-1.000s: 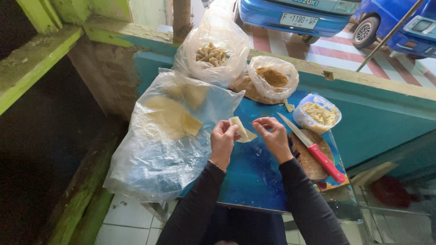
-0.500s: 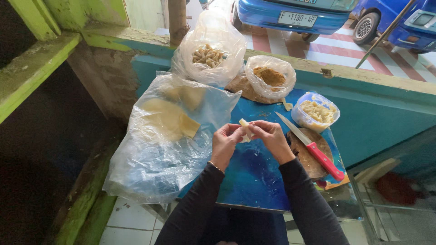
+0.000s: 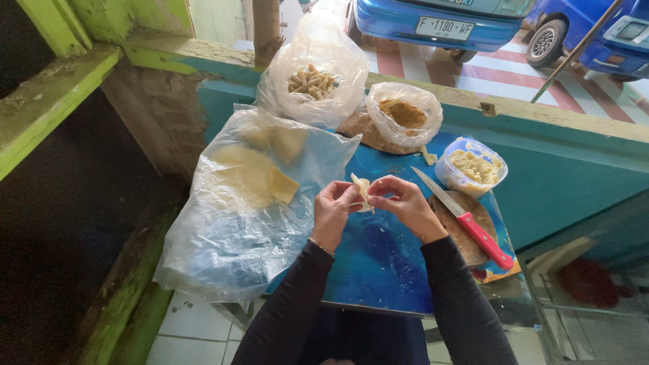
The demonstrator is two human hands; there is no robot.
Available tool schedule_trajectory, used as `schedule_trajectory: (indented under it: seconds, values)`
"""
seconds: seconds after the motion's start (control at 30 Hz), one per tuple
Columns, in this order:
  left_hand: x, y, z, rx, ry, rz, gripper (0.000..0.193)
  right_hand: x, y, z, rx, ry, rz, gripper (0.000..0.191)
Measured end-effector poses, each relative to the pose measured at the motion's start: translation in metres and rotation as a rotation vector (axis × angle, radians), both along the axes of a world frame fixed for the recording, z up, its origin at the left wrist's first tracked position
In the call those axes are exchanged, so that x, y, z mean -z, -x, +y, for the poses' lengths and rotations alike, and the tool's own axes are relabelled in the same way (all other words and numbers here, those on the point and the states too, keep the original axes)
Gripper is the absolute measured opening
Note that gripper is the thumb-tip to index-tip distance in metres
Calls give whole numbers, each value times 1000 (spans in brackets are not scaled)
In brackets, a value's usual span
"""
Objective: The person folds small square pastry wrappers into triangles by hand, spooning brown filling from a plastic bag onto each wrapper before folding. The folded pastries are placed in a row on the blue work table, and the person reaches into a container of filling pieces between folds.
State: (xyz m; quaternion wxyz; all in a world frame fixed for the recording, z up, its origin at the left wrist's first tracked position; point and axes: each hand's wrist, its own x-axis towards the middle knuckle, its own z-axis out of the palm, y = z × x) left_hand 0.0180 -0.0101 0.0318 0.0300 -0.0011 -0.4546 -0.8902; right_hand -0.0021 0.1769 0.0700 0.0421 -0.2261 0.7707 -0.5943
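Observation:
A small pale dough wrapper [image 3: 360,191], folded up, is pinched between my left hand [image 3: 334,211] and my right hand [image 3: 403,205] above the blue tabletop [image 3: 378,263]. Fingers of both hands close on its edges. To the left lies a large clear plastic bag [image 3: 236,216] with flat pale wrapper sheets [image 3: 253,177] inside. At the right a knife with a red handle [image 3: 466,220] rests on a round wooden board [image 3: 466,226]. Behind it stands a small clear tub of yellowish filling [image 3: 471,166].
At the back, a clear bag holds several finished folded pieces [image 3: 309,81], and another bag holds brown crumbly filling [image 3: 404,113]. A teal ledge [image 3: 561,128] borders the table. Blue cars [image 3: 460,17] are parked beyond. A green wall ledge [image 3: 47,108] runs along the left.
The wrapper lay open and flat between my hands a second ago. Now it is folded into a small bundle and my hands have come closer together.

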Motion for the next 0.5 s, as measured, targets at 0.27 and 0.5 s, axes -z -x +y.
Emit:
schedule_trajectory:
  seconds: [0.27, 0.5]
  values:
    - [-6, -6, 7, -134, 372, 104, 15, 2, 2, 0, 116, 86, -16, 21]
    - [-19, -15, 6, -248, 618, 216, 17, 5, 2, 0, 130, 129, -116, 20]
